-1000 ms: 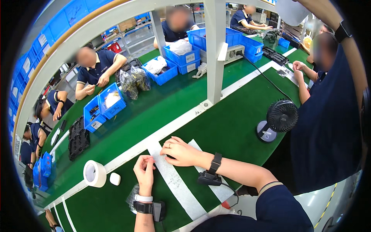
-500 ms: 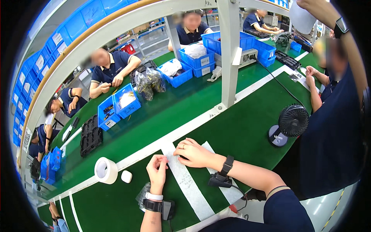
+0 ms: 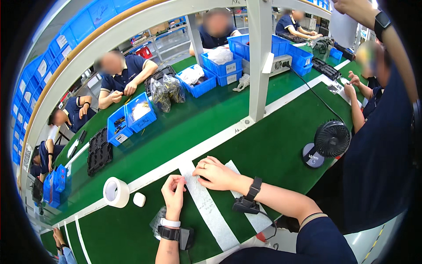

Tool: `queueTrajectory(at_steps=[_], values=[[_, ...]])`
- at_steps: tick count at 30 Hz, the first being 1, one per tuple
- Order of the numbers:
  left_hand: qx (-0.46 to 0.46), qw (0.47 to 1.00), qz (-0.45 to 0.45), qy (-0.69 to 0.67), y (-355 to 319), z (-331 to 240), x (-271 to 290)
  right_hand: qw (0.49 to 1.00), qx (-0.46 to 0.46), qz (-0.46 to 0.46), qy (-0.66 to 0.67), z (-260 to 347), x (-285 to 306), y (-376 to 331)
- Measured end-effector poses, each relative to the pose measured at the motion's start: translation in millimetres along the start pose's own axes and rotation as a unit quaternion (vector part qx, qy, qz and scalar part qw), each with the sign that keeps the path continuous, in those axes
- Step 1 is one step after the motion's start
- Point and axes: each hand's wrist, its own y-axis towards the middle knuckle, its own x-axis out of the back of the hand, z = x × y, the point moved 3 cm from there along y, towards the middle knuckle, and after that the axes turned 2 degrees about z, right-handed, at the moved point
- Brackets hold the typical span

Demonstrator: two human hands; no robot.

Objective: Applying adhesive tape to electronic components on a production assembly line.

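Note:
My left hand (image 3: 172, 193) is beside the upper end of a pale strip (image 3: 206, 208) stuck to the green tabletop. Its thumb and fingers are pinched together, and whatever may be between them is too small to make out. From the right, my right hand (image 3: 216, 174) rests over the same strip, palm down, fingers bent a little and thumb apart; it seems to hold nothing. A second pale strip (image 3: 258, 220) runs beneath my right forearm. Both wrists carry black strapped devices. A clear plastic bag (image 3: 157, 223) lies by my left wrist.
A white tape roll (image 3: 116, 192) and a small white case (image 3: 139, 199) lie left of my hands. A black fan (image 3: 330, 140) stands at the right, near a standing person. A white post (image 3: 257, 66) rises ahead. Blue bins (image 3: 143, 116), black trays (image 3: 100, 152) and seated co-workers are beyond.
The whole view has shifted slightly, with the table things a little farther left. Both my hands keep nearly the same pose at the strip. The standing person's raised arm has moved a little.

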Motion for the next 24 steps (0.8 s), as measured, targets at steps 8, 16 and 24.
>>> queueTrajectory(at_steps=[8,16,24], values=[[0.031,0.999,0.014,0.011,-1.9,1.6,-1.2,0.999,0.017,-0.022,0.018,-0.1,1.1,1.9],[0.014,1.000,0.003,0.002,-0.6,1.8,0.4,1.000,-0.009,0.008,0.011,-0.9,0.3,1.5],[0.033,0.999,0.020,0.004,-1.2,1.5,-0.5,1.000,0.009,0.004,0.007,0.7,2.1,2.2]])
